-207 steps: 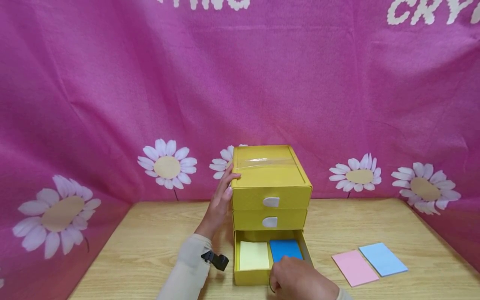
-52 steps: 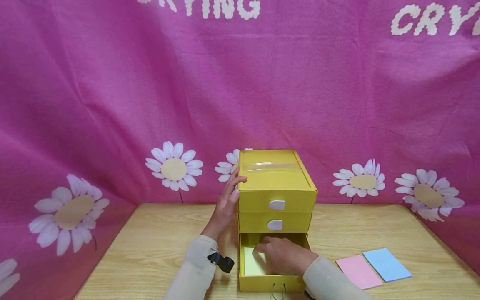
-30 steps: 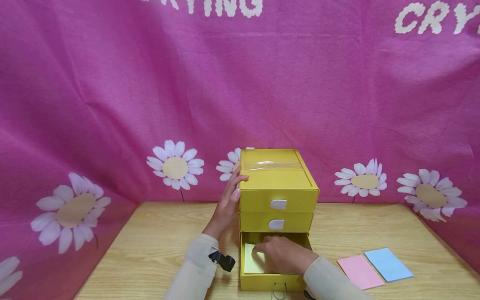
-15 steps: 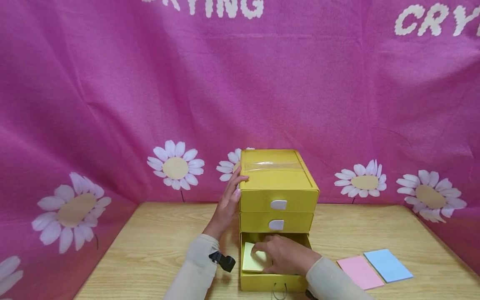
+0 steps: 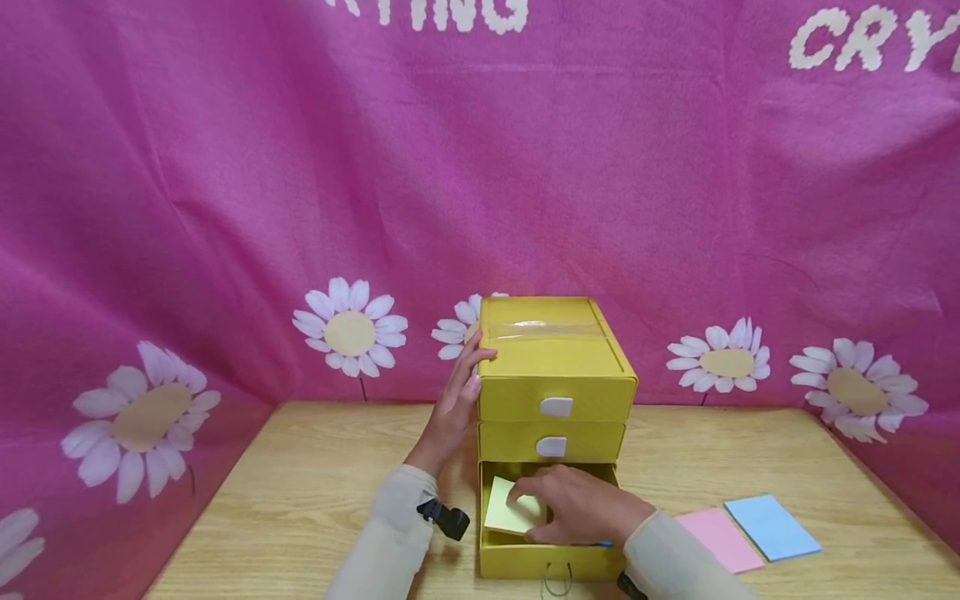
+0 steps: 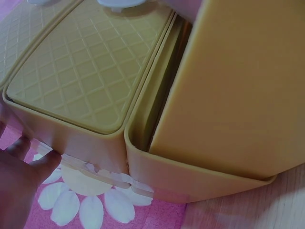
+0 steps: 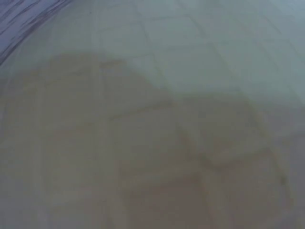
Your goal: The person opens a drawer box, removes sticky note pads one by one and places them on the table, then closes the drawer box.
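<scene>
A yellow three-drawer box point(image 5: 551, 354) stands on the table with its bottom drawer point(image 5: 517, 563) pulled out. Inside that drawer my right hand point(image 5: 585, 504) pinches a pale yellow sticky note pad point(image 5: 501, 507), which sits tilted, its near edge raised off the drawer floor. Only a sliver of a blue pad point(image 5: 604, 544) shows beneath the hand. My left hand point(image 5: 452, 404) rests against the box's left side, fingertips over the top edge; its fingers point(image 6: 46, 164) also appear in the left wrist view. The right wrist view holds only a blurred, close yellow quilted surface point(image 7: 190, 71).
To the right of the box, a pink pad point(image 5: 720, 540) and a light blue pad point(image 5: 772, 527) lie side by side on the wooden table point(image 5: 300, 500). A wire loop pull point(image 5: 557, 583) hangs from the open drawer's front. A pink flowered cloth point(image 5: 525, 167) backs the table.
From the drawer's front, my right hand has moved inside over the blue pad. The yellow pad, flat earlier, has risen and tilted in its fingers. My left hand stays on the box.
</scene>
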The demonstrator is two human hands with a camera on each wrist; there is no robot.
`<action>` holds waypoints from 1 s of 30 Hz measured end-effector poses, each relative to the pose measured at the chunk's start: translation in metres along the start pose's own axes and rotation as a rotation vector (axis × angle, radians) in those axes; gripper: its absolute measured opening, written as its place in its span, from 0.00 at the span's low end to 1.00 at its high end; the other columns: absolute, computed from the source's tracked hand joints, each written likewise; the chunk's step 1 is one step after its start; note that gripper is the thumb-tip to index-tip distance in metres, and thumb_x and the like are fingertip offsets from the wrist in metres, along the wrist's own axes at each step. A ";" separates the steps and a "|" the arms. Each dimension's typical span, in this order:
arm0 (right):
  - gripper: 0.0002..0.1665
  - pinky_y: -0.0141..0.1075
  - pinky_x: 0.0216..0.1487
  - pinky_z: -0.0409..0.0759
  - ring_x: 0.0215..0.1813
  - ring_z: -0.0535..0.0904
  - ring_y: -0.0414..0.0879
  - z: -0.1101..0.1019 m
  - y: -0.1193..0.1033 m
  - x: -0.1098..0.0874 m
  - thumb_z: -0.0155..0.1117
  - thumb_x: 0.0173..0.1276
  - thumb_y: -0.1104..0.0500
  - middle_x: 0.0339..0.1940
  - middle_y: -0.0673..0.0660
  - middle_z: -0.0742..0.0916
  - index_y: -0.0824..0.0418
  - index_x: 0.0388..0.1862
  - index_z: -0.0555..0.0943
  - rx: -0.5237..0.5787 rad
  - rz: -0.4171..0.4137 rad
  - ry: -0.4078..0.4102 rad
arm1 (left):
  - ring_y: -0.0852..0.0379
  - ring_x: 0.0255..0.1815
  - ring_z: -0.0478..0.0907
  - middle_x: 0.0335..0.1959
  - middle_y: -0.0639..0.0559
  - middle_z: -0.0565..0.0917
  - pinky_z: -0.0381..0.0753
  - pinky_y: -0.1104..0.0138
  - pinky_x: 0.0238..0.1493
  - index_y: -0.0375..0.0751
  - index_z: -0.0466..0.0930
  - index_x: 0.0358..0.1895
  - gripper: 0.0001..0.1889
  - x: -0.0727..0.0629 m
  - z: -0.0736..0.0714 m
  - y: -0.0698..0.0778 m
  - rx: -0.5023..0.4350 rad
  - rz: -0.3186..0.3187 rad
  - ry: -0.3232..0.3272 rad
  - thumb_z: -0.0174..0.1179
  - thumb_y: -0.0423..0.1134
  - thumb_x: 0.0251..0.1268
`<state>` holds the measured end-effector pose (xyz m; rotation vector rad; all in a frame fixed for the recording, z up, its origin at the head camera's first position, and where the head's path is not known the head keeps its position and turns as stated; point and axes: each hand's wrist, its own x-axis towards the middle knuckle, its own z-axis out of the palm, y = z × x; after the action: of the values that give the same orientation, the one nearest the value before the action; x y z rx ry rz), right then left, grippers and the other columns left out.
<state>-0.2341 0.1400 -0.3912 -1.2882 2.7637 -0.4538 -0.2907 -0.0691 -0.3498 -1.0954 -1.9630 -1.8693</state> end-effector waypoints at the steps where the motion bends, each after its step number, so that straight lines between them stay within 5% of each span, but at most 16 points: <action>1: 0.21 0.26 0.36 0.74 0.30 0.73 0.33 -0.001 0.000 0.000 0.72 0.56 0.53 0.32 0.41 0.81 0.53 0.49 0.81 0.009 -0.005 0.004 | 0.47 0.78 0.39 0.78 0.42 0.43 0.44 0.45 0.72 0.34 0.61 0.66 0.21 0.000 0.000 0.000 0.001 -0.004 0.000 0.36 0.34 0.74; 30: 0.21 0.39 0.46 0.79 0.45 0.79 0.41 -0.015 -0.008 -0.022 0.69 0.56 0.44 0.42 0.44 0.84 0.50 0.47 0.81 -0.040 0.080 0.177 | 0.48 0.78 0.40 0.78 0.42 0.44 0.44 0.45 0.72 0.35 0.61 0.67 0.21 0.000 0.000 0.002 0.027 -0.010 0.003 0.37 0.36 0.74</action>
<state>-0.2167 0.1552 -0.3765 -1.1945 2.9712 -0.5345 -0.2895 -0.0691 -0.3484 -1.0767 -1.9903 -1.8427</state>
